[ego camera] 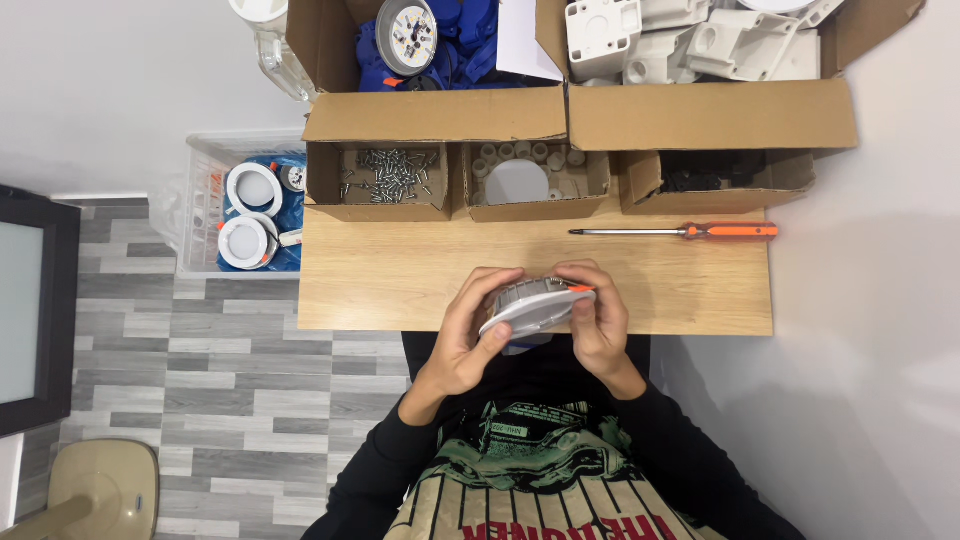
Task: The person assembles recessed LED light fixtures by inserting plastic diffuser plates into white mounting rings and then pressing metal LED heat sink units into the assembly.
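Overhead, a row of open cardboard boxes is lining the far edge of the wooden table (400, 280): a small box of screws (390, 178) on the left, a middle box holding white plastic rings and a grey disc (518, 180), and a box of dark parts (712, 170) on the right, with bigger cartons of blue pieces (455, 45) and white plastic housings (690, 40) sitting behind them. An orange-handled screwdriver (675, 231) is lying crosswise on the table just past the hands, its tip pointing left, well clear of the fingers and touching nothing else. Off the table's left end, a clear plastic crate (215, 200) is holding finished white round lamps. Nothing is getting between the hands and the table. Both forearms are coming up from the body in dark sleeves and meeting over the near table edge. The left hand (465, 330) is curling around the left side of a round white downlight (535, 305), thumb pressing on its rim, while the right hand (600, 320) is closing over its right side, fingers wrapping the top. The downlight is being held tilted, its flat white face turning down and towards the person, its wide axis running left to right, rising slightly to the right
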